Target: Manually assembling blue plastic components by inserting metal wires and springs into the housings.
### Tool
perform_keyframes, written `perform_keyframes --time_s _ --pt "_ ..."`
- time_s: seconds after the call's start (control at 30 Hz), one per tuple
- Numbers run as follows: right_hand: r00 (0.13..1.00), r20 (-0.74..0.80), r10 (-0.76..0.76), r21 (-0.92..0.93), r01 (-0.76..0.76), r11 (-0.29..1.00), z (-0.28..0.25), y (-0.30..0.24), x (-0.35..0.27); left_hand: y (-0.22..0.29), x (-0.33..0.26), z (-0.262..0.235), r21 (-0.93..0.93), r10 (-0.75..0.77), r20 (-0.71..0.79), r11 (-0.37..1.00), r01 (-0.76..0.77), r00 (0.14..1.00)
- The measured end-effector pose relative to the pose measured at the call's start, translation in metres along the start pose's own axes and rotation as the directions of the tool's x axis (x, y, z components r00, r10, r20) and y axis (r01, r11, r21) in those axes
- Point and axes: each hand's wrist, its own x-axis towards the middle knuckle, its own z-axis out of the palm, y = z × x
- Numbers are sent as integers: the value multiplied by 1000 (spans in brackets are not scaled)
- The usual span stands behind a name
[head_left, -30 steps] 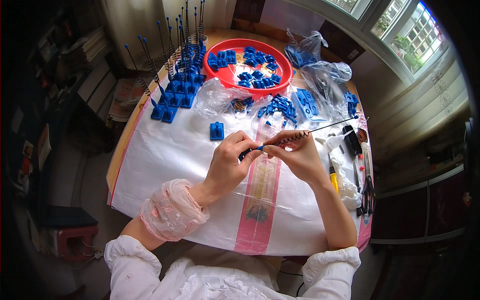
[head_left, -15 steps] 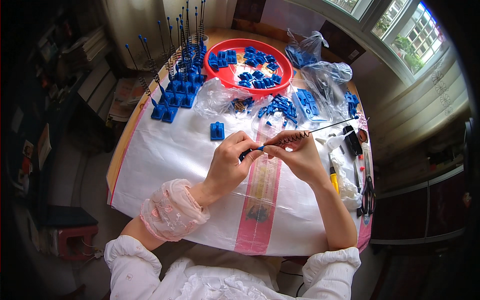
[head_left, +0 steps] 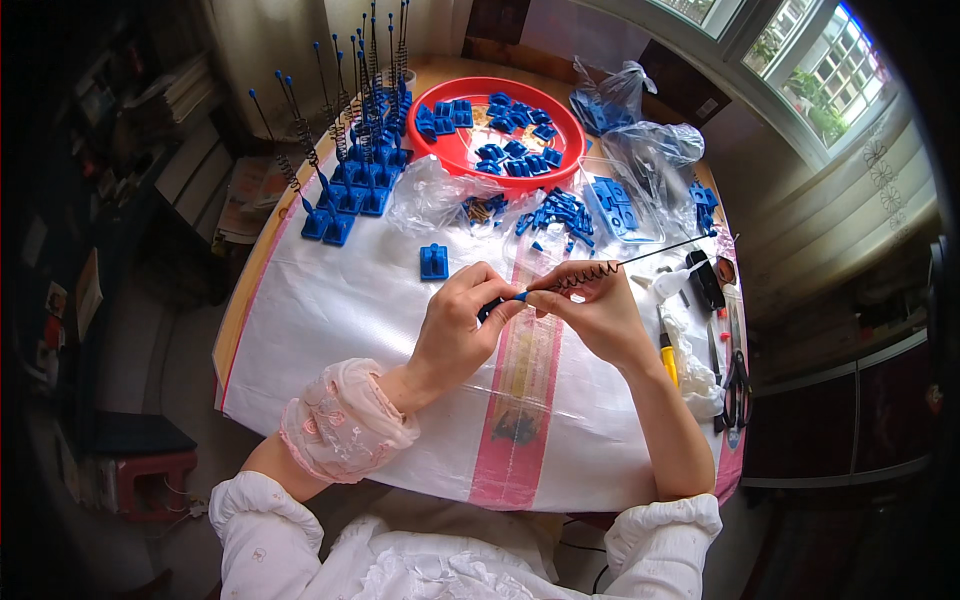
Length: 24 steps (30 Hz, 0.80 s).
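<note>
My left hand [head_left: 462, 312] is closed on a small blue plastic part [head_left: 490, 308], mostly hidden by the fingers. Beside it, my right hand [head_left: 590, 312] pinches a black spring rod [head_left: 590, 275], coiled near the hand and straight toward its blue tip at the upper right. The two hands almost touch, and a blue piece [head_left: 520, 296] bridges the gap between their fingertips. Just beyond the left hand, a single blue square base [head_left: 434, 262] lies on the white sheet [head_left: 330, 310]. Several blue bases with upright spring rods [head_left: 365, 180] stand at the far left.
A red round tray [head_left: 460, 150] holding blue parts is at the back. Before it lie clear plastic bags [head_left: 430, 195] and a pile of small blue pieces [head_left: 560, 215]. Along the right edge are a white bottle [head_left: 672, 284], a yellow-handled tool [head_left: 668, 358] and scissors [head_left: 737, 385].
</note>
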Motion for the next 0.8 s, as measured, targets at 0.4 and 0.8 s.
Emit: perform_keyframes --time_s 0.4,0.8 --pt "1000 7 1 -3 -1 1000 -1 0 0 0 0 0 -4 2 6 1000 -2 1000" --pt "1000 3 0 -6 0 1000 1 0 1 2 1 -2 -13 -18 1 1000 18 1000"
